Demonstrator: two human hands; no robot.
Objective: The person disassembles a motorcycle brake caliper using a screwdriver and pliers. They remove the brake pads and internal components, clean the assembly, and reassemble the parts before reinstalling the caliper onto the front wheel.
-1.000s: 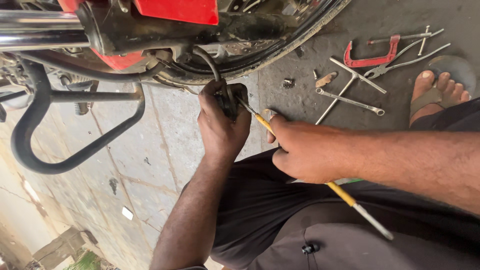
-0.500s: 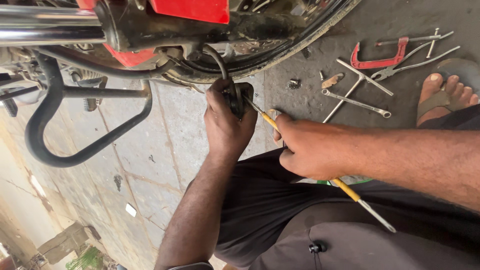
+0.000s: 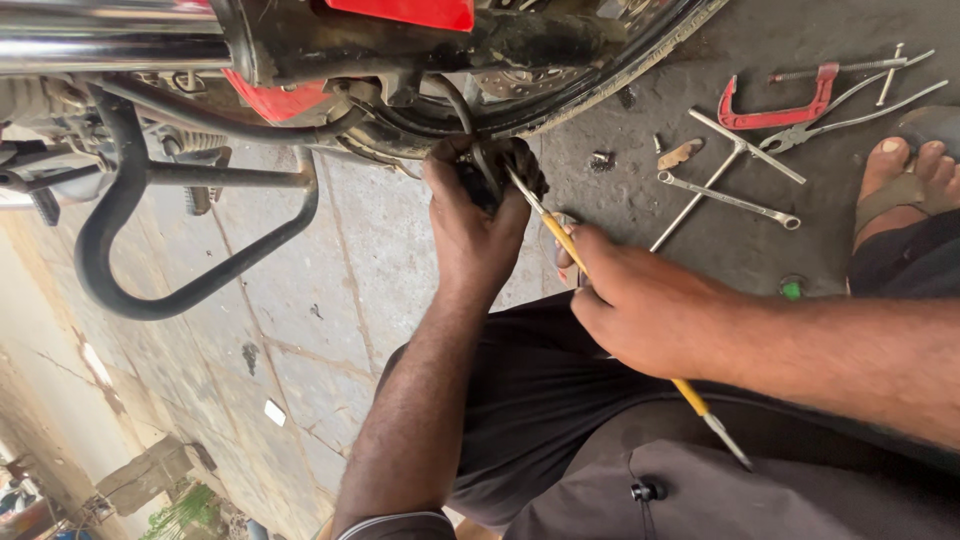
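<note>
Under the motorcycle's wheel rim (image 3: 640, 70), the left hand (image 3: 470, 225) is closed around a small dark part (image 3: 500, 170) on a black cable. Right hand (image 3: 640, 310) grips a yellow-handled screwdriver (image 3: 560, 240), its tip touching that part, so prying or loosening seems under way; next likely calls for steady leverage. Far right on the floor lie a wrench (image 3: 730, 200) and red clamp (image 3: 775, 110).

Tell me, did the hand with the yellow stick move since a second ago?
No. The right hand holds the yellow-handled tool just as far from the red clamp on the ground; only the camera shifted.
</note>
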